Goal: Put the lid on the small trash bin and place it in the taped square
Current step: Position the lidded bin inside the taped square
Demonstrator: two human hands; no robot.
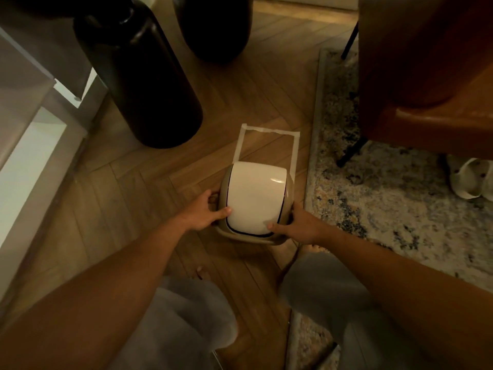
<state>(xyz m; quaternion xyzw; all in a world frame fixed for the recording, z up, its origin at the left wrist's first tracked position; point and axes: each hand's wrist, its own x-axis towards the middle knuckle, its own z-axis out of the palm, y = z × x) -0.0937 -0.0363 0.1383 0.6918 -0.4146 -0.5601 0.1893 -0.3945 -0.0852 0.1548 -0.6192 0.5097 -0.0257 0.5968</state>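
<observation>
The small beige trash bin (pixel 290 188) is in the middle of the head view, with its white swing lid (pixel 256 198) seated on top. My left hand (pixel 205 212) grips the bin's left side, thumb resting on the lid's edge. On the right side my right hand (pixel 298 222) grips it too, thumb on the lid's near corner. A taped square (pixel 269 129) of pale tape is on the wooden floor just beyond the bin; the bin covers the square's near part. Whether the bin touches the floor I cannot tell.
A tall dark cylinder (pixel 144 84) stands left of the square, with another dark vessel (pixel 213 28) behind it. A patterned rug (pixel 386 196) lies to the right under a brown chair (pixel 426 62). White slippers (pixel 466 180) sit on the rug. White furniture (pixel 32 129) lines the left.
</observation>
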